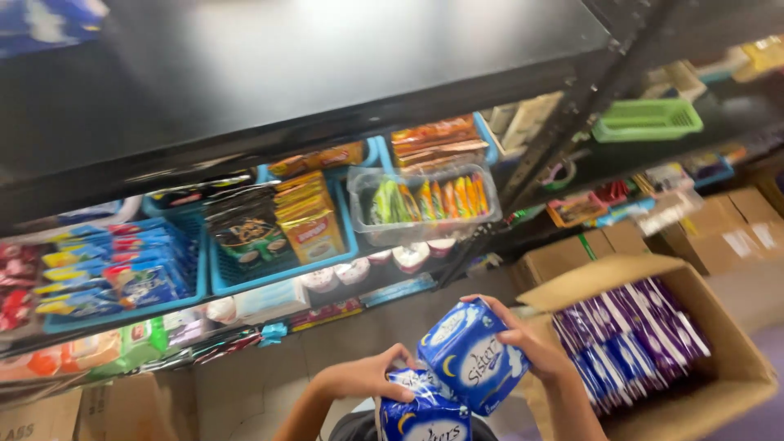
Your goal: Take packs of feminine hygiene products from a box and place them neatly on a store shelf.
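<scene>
Blue and white soft packets fill both your hands, low in the view and in front of the black metal shelving (327,122). Your right hand (535,347) is clasped around the upper blue packet (469,359), fingers curled over its top edge and thumb side against its right face, so it sits tilted with one corner pointing up. Your left hand (367,377) grips the lower blue packet (420,412), fingers wrapped over its top left corner. The two packets touch, the upper one resting against the lower.

Just to the right of your right forearm stands an open cardboard box (727,376), its near flap raised beside your wrist, with purple and blue packets (629,335) stacked on edge inside; a strip of bare box floor shows along its right wall.

Above your hands the shelf's front edge runs across the view. On it a blue basket (343,245) holds dark and orange sachets, a second blue basket (192,286) sits to its left, and a clear plastic tub (359,192) of bright sachets overhangs the edge at the right end. A green basket (645,120) sits on the next unit. Between the shelf edge and your hands there is open air.
</scene>
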